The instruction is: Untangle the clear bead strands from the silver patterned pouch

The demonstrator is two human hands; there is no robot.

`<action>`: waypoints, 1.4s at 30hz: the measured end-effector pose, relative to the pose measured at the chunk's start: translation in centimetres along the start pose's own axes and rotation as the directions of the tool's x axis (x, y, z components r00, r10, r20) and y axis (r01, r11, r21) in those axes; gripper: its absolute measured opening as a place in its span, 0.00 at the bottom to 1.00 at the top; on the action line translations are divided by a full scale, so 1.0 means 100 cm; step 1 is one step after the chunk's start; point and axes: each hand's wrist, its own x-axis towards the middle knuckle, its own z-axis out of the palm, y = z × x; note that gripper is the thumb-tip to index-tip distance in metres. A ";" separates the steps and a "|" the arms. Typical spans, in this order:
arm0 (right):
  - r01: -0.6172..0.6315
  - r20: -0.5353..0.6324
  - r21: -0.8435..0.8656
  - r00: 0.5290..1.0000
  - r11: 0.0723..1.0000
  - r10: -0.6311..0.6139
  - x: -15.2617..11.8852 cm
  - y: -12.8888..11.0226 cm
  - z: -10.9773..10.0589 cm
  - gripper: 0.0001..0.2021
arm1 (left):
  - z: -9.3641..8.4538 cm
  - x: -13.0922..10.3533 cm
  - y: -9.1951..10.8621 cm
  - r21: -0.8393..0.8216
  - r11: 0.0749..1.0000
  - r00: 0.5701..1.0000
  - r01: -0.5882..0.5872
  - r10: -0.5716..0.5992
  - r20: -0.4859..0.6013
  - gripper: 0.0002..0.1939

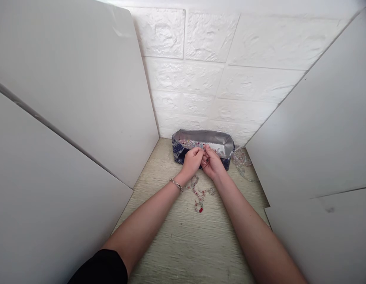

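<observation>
An open dark blue patterned box [178,154] with a silvery lining stands against the back wall, with many small coloured beads [188,144] inside. Over its front edge my left hand [194,161] is closed, fingertips pinched together. My right hand [211,161] touches it, its fingers curled and closed too. What lies between the fingertips is too small to make out. A string of beads [197,194] in pink, clear and red trails on the surface just below my hands.
A heap of strung pale beads [241,159] lies right of the box. White panels [82,86] rise on the left and right [316,130]. A white brick-patterned wall [200,79] closes the back. The surface [183,244] is pale green wood grain.
</observation>
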 end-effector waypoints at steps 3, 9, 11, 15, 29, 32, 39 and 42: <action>0.000 -0.020 -0.007 1.000 1.000 0.000 0.000 0.000 0.001 0.08 | 0.000 -0.001 0.000 0.007 1.000 1.000 0.000 0.000 0.005 0.09; -0.023 -0.073 0.006 0.997 1.000 0.024 -0.002 -0.001 0.005 0.13 | 0.000 -0.001 0.002 0.015 1.000 1.000 -0.001 0.001 0.010 0.10; -0.035 -0.079 0.016 0.996 0.999 0.036 -0.003 -0.002 0.006 0.14 | 0.000 -0.002 0.003 0.020 1.000 1.000 -0.009 0.008 0.002 0.10; -0.060 -0.075 0.038 0.995 0.998 0.062 -0.005 -0.004 0.007 0.14 | -0.001 -0.003 0.002 0.039 0.999 1.000 -0.021 0.021 0.015 0.11; -0.060 -0.095 0.035 0.993 0.998 0.063 -0.004 -0.004 0.003 0.09 | 0.000 -0.003 0.001 0.073 0.997 0.999 -0.034 0.035 -0.004 0.10; -0.064 -0.059 0.032 0.996 0.997 0.066 -0.002 -0.002 0.000 0.06 | 0.000 -0.003 0.002 0.063 0.997 0.999 -0.037 0.038 -0.010 0.09; -0.075 0.027 -0.031 0.997 0.997 0.076 -0.001 -0.001 -0.002 0.15 | 0.000 -0.005 0.009 0.026 0.999 0.999 -0.032 0.032 0.012 0.09; -0.043 0.026 -0.044 0.999 0.998 0.044 0.000 0.000 -0.002 0.16 | 0.000 -0.004 0.007 0.035 0.999 0.999 -0.032 0.031 0.022 0.09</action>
